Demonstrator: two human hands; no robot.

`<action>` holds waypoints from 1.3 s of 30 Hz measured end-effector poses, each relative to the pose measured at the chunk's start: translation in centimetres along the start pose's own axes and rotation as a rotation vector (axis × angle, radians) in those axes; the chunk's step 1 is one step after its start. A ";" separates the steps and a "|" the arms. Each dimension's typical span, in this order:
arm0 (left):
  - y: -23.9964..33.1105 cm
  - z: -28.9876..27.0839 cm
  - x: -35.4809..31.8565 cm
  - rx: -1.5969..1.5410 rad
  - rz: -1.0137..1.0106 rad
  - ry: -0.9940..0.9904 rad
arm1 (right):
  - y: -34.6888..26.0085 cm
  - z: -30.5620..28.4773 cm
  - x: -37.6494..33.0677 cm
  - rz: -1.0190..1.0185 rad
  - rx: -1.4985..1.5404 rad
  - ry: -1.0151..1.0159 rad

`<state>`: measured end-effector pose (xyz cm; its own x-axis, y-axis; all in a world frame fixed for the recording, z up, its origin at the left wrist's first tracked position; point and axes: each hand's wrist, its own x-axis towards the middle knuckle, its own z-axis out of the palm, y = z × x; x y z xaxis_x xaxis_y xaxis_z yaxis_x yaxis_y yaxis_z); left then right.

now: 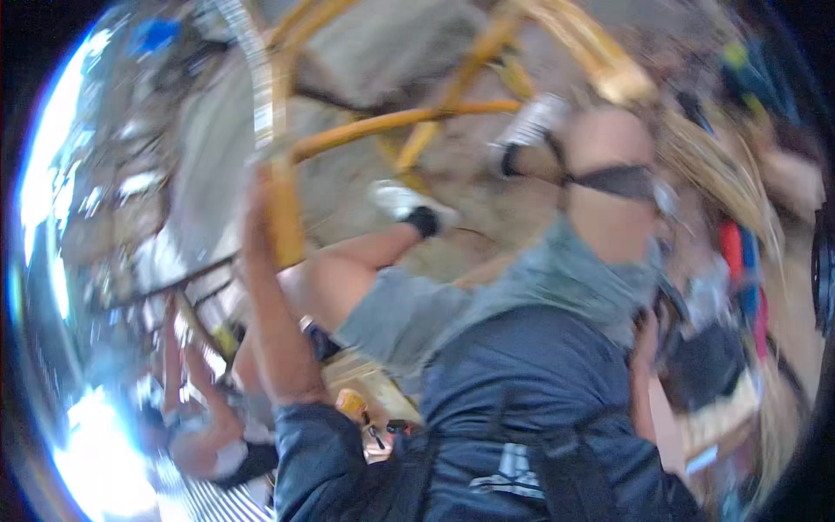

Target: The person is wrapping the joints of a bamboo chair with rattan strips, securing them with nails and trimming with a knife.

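Note:
The picture is heavily blurred by motion. A person in a dark blue top (522, 409) with backpack straps fills the lower middle, very close to me. An arm in a matching blue sleeve (270, 313) rises from the lower edge, and its hand grips an upright yellow bar (283, 209). It seems to belong to that person, not to me. Bare legs in grey shorts (400, 317), with black socks and white shoes (404, 204), stretch across the yellow frame. I cannot make out either of my own hands.
A yellow tubular frame (409, 122) crosses the top over rough grey ground. Another person (209, 444) crouches at the lower left beside bright glare. Red and blue items (739, 261) hang at the right.

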<state>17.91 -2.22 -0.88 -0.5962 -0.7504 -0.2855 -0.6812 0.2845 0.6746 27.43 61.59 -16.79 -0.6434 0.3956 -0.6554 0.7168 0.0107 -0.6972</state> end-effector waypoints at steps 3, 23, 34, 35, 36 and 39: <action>2.8 4.4 -0.2 -0.414 -0.058 -0.191 | 7.4 -6.4 3.8 -0.383 -0.410 -0.097; -0.2 1.4 0.5 -0.827 -0.220 -0.274 | 2.3 -3.4 0.7 -0.214 -0.479 -0.178; -4.7 4.4 2.6 -1.443 -0.069 -0.567 | -14.0 -4.6 -2.1 -0.084 -0.283 -0.237; -6.1 4.8 3.5 -1.509 -0.101 -0.436 | -14.4 -3.6 -2.6 -0.084 -0.283 -0.206; -6.3 5.9 3.6 -1.573 -0.152 -0.311 | -14.7 -3.1 -2.9 0.029 -0.290 -0.286; -4.9 2.5 2.0 -1.461 -0.005 -0.529 | -13.4 -2.1 -3.2 0.193 -0.133 -0.438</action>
<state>18.98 -3.65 -6.44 -0.8863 -0.3712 -0.2769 0.1201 -0.7616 0.6368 20.39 62.11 -4.77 -0.5276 -0.0204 -0.8492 0.8437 0.1035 -0.5267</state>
